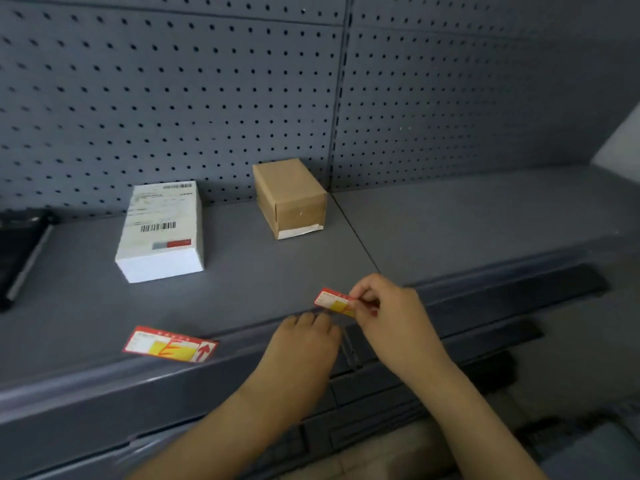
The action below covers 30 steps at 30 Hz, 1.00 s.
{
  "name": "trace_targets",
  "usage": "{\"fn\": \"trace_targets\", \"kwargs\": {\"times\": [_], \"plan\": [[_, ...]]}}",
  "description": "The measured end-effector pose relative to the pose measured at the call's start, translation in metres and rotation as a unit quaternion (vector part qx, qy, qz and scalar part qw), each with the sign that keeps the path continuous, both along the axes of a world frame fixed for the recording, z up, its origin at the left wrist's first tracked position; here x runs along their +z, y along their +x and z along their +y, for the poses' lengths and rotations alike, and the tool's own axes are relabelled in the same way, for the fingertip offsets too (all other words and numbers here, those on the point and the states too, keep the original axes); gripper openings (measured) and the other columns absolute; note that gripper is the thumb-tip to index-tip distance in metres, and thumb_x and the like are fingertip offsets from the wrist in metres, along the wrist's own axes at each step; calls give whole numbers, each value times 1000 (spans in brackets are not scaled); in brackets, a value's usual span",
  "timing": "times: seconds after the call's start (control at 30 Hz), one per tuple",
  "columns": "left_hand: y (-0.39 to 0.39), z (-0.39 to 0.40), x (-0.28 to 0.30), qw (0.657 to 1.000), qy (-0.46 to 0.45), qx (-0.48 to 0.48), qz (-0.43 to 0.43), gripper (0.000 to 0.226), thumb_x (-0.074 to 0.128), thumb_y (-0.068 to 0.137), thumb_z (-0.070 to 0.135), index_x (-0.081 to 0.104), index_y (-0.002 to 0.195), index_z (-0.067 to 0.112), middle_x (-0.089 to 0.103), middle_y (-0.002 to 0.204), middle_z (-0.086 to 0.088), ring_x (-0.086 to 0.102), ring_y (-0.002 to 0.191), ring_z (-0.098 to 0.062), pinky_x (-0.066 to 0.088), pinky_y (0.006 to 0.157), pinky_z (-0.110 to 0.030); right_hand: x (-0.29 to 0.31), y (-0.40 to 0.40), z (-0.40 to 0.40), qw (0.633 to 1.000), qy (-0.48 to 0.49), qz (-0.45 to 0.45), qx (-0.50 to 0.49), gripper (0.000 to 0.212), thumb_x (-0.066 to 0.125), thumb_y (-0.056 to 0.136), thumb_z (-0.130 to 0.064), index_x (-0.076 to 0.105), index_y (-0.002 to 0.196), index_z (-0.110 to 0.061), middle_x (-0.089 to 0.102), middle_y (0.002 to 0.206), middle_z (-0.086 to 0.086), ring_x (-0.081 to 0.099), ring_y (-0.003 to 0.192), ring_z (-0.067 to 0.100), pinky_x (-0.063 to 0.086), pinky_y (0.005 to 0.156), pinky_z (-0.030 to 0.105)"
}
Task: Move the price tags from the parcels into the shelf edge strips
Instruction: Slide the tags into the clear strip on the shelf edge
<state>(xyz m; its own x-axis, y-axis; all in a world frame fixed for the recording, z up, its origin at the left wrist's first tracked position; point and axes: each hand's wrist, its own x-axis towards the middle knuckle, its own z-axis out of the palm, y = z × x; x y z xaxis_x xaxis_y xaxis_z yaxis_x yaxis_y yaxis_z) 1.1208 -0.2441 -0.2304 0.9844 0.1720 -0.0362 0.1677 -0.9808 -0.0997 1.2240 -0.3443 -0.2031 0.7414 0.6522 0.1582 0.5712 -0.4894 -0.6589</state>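
Observation:
My right hand pinches a small red and yellow price tag just above the front edge of the grey shelf. My left hand rests with its fingertips on the shelf edge strip directly below that tag, holding nothing that I can see. A second red and yellow price tag sits at the shelf's front edge to the left. Two parcels stand further back on the shelf: a white box with a shipping label and a brown cardboard box.
A grey pegboard wall backs the shelf. A black object lies at the far left of the shelf. Lower shelf edges run below and to the right. The right shelf section holds nothing.

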Motion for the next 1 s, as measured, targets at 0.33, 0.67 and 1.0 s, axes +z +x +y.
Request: {"fn": "trace_targets", "kwargs": {"times": [0.33, 0.67, 1.0], "plan": [[11, -38, 11, 988, 3, 147, -55, 44, 82, 50, 17, 69, 93, 18, 69, 91, -3, 68, 77, -22, 55, 59, -30, -1, 49, -20, 990, 6, 19, 140, 20, 65, 86, -13, 58, 80, -31, 62, 77, -16, 61, 73, -1, 51, 61, 15], [19, -35, 8, 976, -39, 197, -88, 44, 76, 64, 11, 65, 106, 17, 65, 100, -3, 64, 88, -23, 53, 74, -34, -2, 60, -6, 978, 69, 52, 189, 18, 68, 83, -6, 61, 82, -23, 67, 82, -7, 65, 74, 3, 51, 64, 11], [15, -40, -3, 969, -73, 194, -131, 48, 49, 86, 10, 37, 132, 21, 42, 126, -2, 42, 111, -21, 39, 94, -30, -7, 60, 4, 970, 105, 56, 211, 19, 70, 82, -7, 61, 82, -24, 63, 77, -17, 62, 76, -10, 45, 58, 2]]}}
